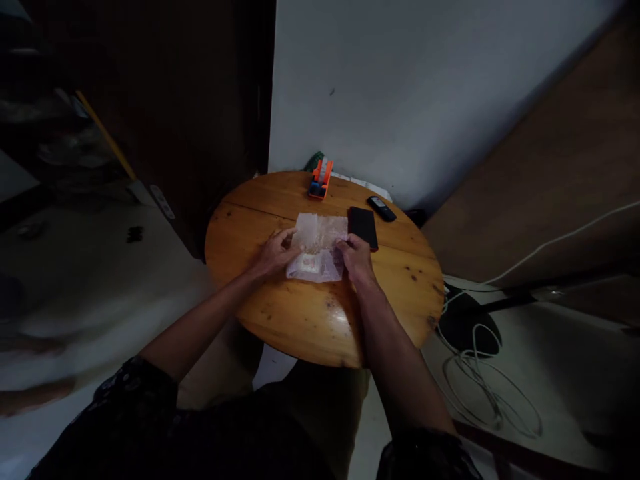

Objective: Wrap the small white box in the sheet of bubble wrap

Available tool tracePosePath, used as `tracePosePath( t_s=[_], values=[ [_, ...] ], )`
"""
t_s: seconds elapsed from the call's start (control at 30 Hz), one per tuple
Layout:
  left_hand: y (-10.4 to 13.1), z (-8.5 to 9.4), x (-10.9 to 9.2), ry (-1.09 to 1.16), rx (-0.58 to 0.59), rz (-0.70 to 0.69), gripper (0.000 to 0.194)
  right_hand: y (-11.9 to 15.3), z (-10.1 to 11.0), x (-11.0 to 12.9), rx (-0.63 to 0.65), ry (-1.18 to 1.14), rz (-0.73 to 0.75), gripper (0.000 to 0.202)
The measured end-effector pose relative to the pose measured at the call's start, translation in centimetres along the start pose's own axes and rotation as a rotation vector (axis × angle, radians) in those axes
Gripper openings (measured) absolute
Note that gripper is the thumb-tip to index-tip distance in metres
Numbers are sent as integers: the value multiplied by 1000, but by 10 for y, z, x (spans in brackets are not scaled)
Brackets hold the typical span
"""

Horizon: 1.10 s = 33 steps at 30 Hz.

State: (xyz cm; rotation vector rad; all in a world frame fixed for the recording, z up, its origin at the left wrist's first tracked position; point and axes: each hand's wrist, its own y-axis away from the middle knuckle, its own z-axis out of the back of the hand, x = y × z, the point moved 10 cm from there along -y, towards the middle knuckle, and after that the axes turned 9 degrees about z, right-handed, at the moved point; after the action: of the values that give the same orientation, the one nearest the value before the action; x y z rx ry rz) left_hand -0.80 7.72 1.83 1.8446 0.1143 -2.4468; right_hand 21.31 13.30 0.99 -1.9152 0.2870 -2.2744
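Observation:
A sheet of clear bubble wrap [327,230] lies on the round wooden table, with its near part folded over. Under the folded part shows a small whitish, flat item with a reddish mark [310,263]; its kind is not clear. My left hand [278,253] grips the wrap's left edge, the thumb on top at the fold and the fingers beside it. On the other side, my right hand [356,257] is closed, pinching the wrap's right edge near the fold. A dark, flat rectangular object [363,227] lies just beyond my right hand.
An orange tape dispenser [321,179] stands at the back of the table [280,320]. A black phone-like handset [381,208] lies at the back right. The wall [380,87] rises behind. A coiled pale cable [480,380] lies on the floor to the right.

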Motion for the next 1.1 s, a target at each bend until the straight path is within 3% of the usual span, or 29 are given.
tracePosePath(
  t_s=[0.07, 0.13, 0.23, 0.37, 0.5, 0.7, 0.8, 0.93, 1.1],
  values=[
    [2, 9, -14, -229, -122, -23, 41, 0, -1, 2, 10, 9, 26, 28],
    [0, 10, -31, -413, -163, -31, 37, 0, -2, 7, 12, 9, 60, 28],
    [-8, -6, -44, -627, -80, 27, 41, 1, -4, 16, 17, 25, 119, 25],
    [-21, -30, -41, -807, 70, 118, 34, 1, -6, 23, 17, 56, 169, 20],
    [-34, -24, -37, -763, 48, 93, 12, -1, -3, 15, 1, 61, 161, 16],
    [-50, 29, -9, -380, -150, 179, 13, -7, 17, 7, -84, 259, 149, 24],
    [-50, 38, 10, -275, -173, 250, 17, -9, 27, 12, -115, 452, 170, 28],
    [-47, 40, 15, -291, -182, 253, 22, -8, 27, 12, -85, 582, 137, 31],
    [-41, 45, 5, -507, -190, 190, 33, -5, 22, 12, -58, 642, 114, 34]
  ],
)
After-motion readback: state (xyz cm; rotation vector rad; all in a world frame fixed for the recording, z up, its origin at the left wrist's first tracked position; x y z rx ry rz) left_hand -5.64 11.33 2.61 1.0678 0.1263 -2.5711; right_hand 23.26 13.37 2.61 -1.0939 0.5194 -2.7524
